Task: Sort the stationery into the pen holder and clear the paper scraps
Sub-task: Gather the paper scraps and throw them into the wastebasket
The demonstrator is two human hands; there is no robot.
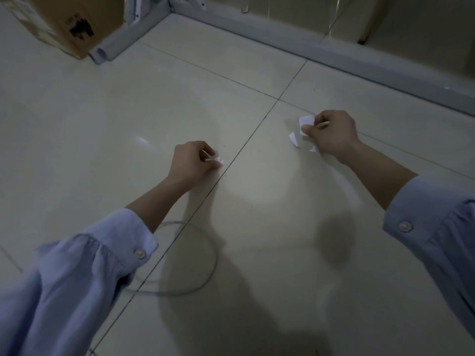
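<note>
I look down at a pale tiled floor. My left hand point(192, 160) is low over the floor with curled fingers, pinching small white paper scraps point(218, 159) at its fingertips. Further right, my right hand point(331, 132) grips a larger white paper scrap point(306, 121) between thumb and fingers. Two more white scraps lie on the tile beside that hand, one point(293, 138) to its left and a tiny one point(313, 149) under the wrist. No pen holder or stationery is in view.
A cardboard box point(64, 21) stands at the back left beside a white metal frame leg point(120, 37). A grey bar point(334, 52) runs along the floor at the back right. A thin grey cable point(205, 253) loops on the floor near me.
</note>
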